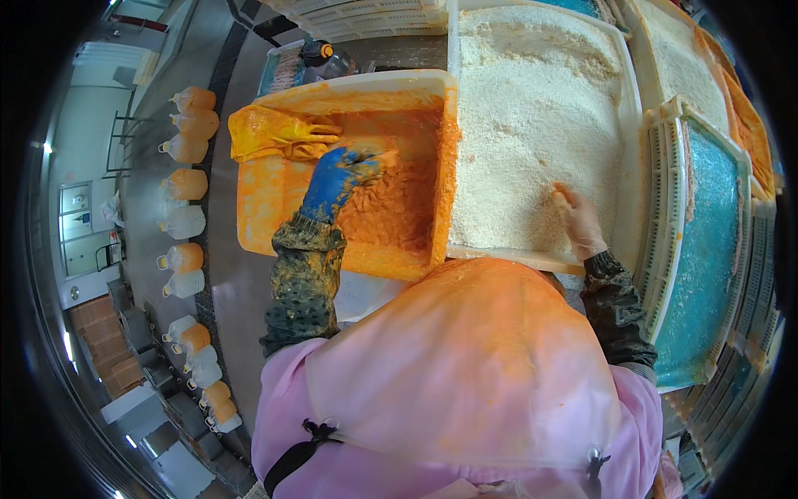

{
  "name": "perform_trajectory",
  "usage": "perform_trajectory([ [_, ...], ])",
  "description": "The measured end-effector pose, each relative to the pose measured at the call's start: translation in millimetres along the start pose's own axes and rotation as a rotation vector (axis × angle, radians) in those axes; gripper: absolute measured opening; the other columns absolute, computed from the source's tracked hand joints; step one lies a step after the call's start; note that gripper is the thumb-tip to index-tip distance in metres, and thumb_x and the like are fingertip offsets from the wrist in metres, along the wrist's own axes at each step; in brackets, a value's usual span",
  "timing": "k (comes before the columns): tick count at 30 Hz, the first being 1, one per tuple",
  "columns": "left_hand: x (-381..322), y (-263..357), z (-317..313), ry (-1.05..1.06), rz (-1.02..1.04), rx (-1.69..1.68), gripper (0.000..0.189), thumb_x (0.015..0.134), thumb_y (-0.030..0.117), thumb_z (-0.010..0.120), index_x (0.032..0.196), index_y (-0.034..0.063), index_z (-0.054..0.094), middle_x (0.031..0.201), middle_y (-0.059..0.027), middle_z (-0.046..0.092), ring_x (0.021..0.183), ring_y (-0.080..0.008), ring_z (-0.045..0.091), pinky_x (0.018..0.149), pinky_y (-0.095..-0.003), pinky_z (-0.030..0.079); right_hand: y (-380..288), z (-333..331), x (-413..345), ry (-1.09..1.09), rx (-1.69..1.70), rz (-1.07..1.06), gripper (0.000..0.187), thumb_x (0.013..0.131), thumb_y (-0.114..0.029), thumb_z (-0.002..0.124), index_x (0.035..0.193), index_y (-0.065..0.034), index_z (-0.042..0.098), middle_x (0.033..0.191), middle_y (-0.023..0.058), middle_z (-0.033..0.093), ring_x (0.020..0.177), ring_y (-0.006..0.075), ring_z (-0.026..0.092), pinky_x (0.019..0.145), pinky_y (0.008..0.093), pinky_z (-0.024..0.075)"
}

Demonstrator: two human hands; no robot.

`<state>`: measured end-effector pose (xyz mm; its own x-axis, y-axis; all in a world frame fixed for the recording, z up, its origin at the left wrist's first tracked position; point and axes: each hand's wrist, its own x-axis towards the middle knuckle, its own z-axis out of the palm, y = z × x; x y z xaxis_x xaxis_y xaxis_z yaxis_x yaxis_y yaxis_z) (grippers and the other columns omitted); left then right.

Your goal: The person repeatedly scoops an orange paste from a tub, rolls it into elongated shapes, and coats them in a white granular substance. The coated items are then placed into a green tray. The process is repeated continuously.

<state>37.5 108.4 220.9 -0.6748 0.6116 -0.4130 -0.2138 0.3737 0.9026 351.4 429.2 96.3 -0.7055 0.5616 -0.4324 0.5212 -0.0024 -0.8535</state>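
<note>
My left hand (343,178), in a blue glove smeared with orange, reaches into a white tub (259,218) of thick orange batter (393,215). Its fingers are bent down at the batter; a pale orange strip shows by the fingertips, and I cannot tell whether they grip it. My right hand (580,221), in a thin clear glove, is at the near right part of a white tray (628,125) filled with pale crumbs (530,125). Its fingertips look orange and touch the crumbs; whether they hold a piece is unclear.
Yellow rubber gloves (268,134) drape over the tub's far left corner. A dark-capped bottle (333,62) stands behind the tub. Stacked white crates, the top one lined in blue (704,249), rise at the right. Several jugs (187,184) line the floor at left.
</note>
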Motion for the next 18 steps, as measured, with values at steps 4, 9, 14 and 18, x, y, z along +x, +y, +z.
perform_trajectory([
  [4, 6, 58, 59, -0.515, -0.018, 0.013, 0.03, 0.095, 0.01, 0.064, 0.121, -0.0051, 0.062, 0.107, -0.0127, 0.07, 0.091, -0.0189, 0.068, 0.079, -0.0308, 0.056, 24, -6, 16, 0.098, -0.072, -0.02, 0.034, 0.099, -0.025, 0.054, 0.12, -0.0009, 0.065, 0.108, 0.0111, 0.069, 0.099, 0.0169, 0.062, 0.086, 0.0305, 0.0468],
  [9, 53, 32, 171, -0.503, 0.156, 0.901, 0.022, 0.087, 0.017, 0.069, 0.105, 0.0057, 0.073, 0.094, -0.0155, 0.073, 0.085, -0.0256, 0.07, 0.074, -0.0375, 0.054, -5, -4, 10, 0.101, -0.024, 0.042, 0.025, 0.098, -0.017, 0.055, 0.109, 0.0002, 0.069, 0.088, 0.0029, 0.066, 0.08, 0.0123, 0.057, 0.073, 0.0296, 0.0455],
  [14, 94, -18, 166, -0.072, 0.65, 0.993, 0.016, 0.084, 0.017, 0.067, 0.094, 0.0056, 0.071, 0.084, -0.0164, 0.07, 0.079, -0.0319, 0.068, 0.071, -0.0409, 0.054, -3, -9, 10, 0.09, 0.069, 0.083, 0.024, 0.098, -0.018, 0.055, 0.105, 0.0007, 0.069, 0.083, 0.0013, 0.063, 0.076, 0.0091, 0.054, 0.071, 0.0265, 0.044],
  [18, 108, -41, 78, 0.096, 0.619, 0.392, 0.018, 0.086, 0.012, 0.064, 0.1, 0.0029, 0.07, 0.091, -0.0216, 0.069, 0.081, -0.036, 0.068, 0.074, -0.0419, 0.055, 7, -5, 15, 0.096, 0.113, 0.076, 0.024, 0.098, -0.018, 0.055, 0.104, 0.0006, 0.069, 0.083, 0.0009, 0.063, 0.076, 0.0091, 0.055, 0.07, 0.0269, 0.0441],
])
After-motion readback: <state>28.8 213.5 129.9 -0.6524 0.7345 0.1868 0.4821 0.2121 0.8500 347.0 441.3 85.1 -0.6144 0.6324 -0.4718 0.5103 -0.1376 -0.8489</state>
